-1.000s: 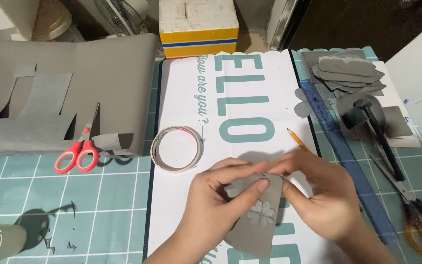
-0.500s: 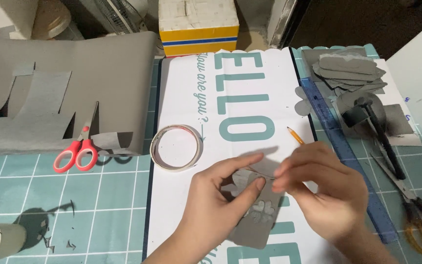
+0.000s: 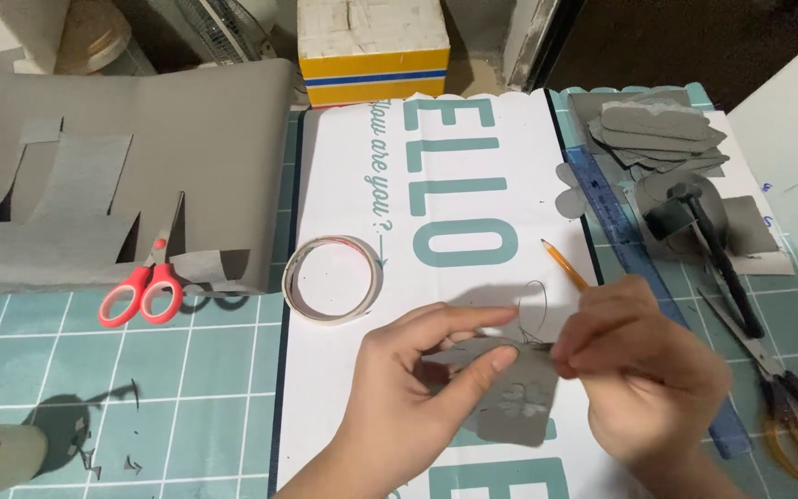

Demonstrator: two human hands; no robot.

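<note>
The grey paper cutout (image 3: 514, 397) sits right between my hands, low and centre over the white printed sheet (image 3: 436, 212), its long axis slanting from upper left down to lower right, with a small flower-like shape cut into its lower part. My left hand (image 3: 417, 379) pinches its upper left edge, thumb under and fingers over; my right hand (image 3: 639, 370) is closed on the upper right edge, fingertips bunched where a thin dark thread or wire loops up (image 3: 538, 300) — I cannot tell which. Both hands are touching it, so neither is nearer.

Just beyond the right hand a yellow pencil (image 3: 565, 265) lies slantwise, close to the knuckles. A tape roll (image 3: 332, 279) rests up and left of the left hand. Farther out — red-handled scissors (image 3: 143, 286) on the green cutting mat (image 3: 187, 388), a large grey sheet (image 3: 140, 176) with notches cut away, a blue ruler (image 3: 621, 222), a stack of grey offcuts (image 3: 662, 129), amber-handled scissors (image 3: 787, 407) at right, and a yellow and white box (image 3: 373, 51) at the top.
</note>
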